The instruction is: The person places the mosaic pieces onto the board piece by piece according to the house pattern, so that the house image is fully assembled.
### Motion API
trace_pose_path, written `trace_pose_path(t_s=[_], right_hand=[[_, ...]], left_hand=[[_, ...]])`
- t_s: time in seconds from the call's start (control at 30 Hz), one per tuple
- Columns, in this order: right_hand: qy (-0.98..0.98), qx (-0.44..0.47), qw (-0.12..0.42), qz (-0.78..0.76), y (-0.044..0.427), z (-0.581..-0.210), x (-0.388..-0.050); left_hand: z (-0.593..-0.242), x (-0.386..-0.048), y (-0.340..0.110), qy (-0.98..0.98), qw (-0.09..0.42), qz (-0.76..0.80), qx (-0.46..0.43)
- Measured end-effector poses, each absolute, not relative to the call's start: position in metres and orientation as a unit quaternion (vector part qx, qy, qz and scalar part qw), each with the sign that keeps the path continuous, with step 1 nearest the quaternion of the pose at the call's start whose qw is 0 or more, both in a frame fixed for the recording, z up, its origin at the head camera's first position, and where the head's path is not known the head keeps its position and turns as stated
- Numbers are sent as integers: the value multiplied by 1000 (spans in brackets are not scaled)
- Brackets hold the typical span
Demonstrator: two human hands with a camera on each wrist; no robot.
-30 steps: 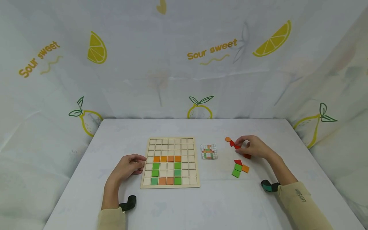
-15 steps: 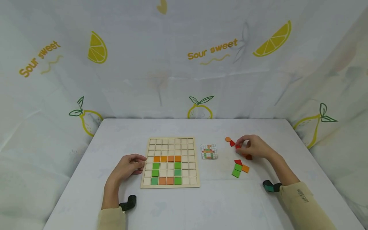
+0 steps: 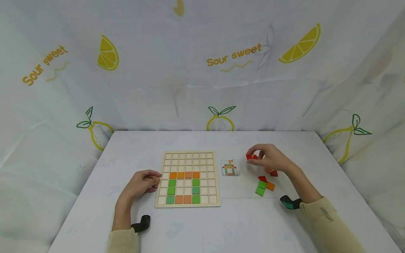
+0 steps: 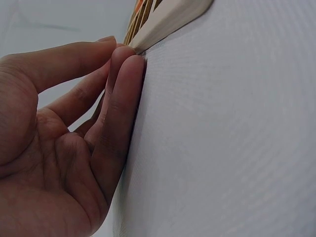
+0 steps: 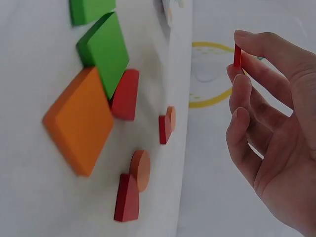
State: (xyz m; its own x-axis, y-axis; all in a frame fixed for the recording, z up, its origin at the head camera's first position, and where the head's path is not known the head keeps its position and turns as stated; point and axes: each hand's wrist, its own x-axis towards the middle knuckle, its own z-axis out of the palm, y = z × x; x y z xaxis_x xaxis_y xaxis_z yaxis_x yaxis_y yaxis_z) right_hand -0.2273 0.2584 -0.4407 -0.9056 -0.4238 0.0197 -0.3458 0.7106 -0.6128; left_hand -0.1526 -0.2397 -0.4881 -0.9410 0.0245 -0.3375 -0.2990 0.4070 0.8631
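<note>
My left hand (image 3: 143,182) rests by the left edge of the wooden grid board (image 3: 205,205), its loosely bent fingertips touching the rim. In the left wrist view nothing sits in the palm, and thumb and fingertips meet near the board's edge (image 4: 170,22). My right hand (image 3: 269,156) pinches a small red tile (image 5: 237,57) between thumb and fingers, raised off the table. Below it lie a red piece (image 5: 164,129) and an orange disc (image 5: 171,117), partly covered by the hand in the head view. Orange and green squares occupy several cells of the board.
A small pattern card (image 3: 230,167) lies right of the board. Nearer me are green squares (image 3: 260,190), an orange square (image 3: 270,186) and a red piece (image 3: 262,178). Another red piece (image 5: 127,198) touches an orange disc (image 5: 141,170). A printed cloth (image 3: 190,70) hangs behind.
My right hand has lifted the red tile and carried it left and away from me, over the far disc and red piece. The left hand has stayed in place.
</note>
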Motion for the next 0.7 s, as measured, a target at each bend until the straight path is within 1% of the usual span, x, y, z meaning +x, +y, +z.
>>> trace_pose_path(t_s=[0.3, 0.7], right_hand=[[903, -255, 55, -342, 222, -433, -226], [893, -305, 83, -320, 160, -436, -229]], left_hand=[[-489, -152, -240, 825, 150, 538, -84], [-488, -152, -239, 825, 152, 537, -89]])
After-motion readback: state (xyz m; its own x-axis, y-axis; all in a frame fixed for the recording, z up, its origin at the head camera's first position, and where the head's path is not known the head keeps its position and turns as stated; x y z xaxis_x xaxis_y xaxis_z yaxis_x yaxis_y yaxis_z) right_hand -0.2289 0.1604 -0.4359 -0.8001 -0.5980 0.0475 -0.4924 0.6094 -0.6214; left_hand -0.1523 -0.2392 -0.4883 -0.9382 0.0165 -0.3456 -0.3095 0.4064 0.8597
